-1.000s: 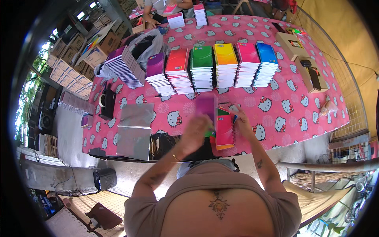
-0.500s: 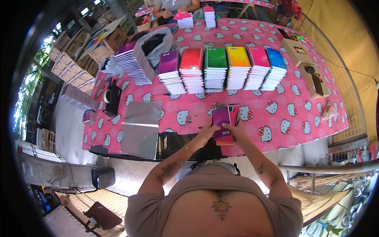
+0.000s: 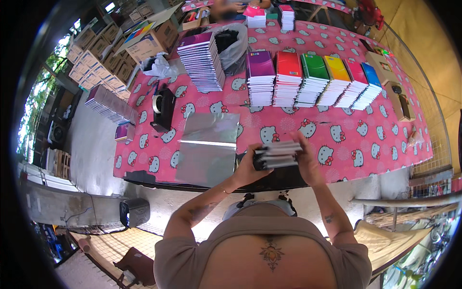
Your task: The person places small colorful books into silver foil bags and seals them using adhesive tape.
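A small bundle of spiral notebooks is gripped between my two hands above the near edge of the table. It stands on edge with its white page sides up, slightly blurred by motion. My left hand closes round the bundle's left end, and my right hand holds its right end. Transparent plastic sheets lie flat on the table to the left of my left hand. Beyond my hands runs a row of notebook stacks: purple, red, green, yellow, pink and blue.
A black tape dispenser stands left of the sheets. Behind it rise a tall purple notebook stack and a plastic bag. Cardboard boxes are piled at the far left. Across the pink table another person's hands handle notebooks.
The bundle has turned from lying with its purple cover up to standing on edge, page sides showing. My hands now hold its two ends. The view has shifted left.
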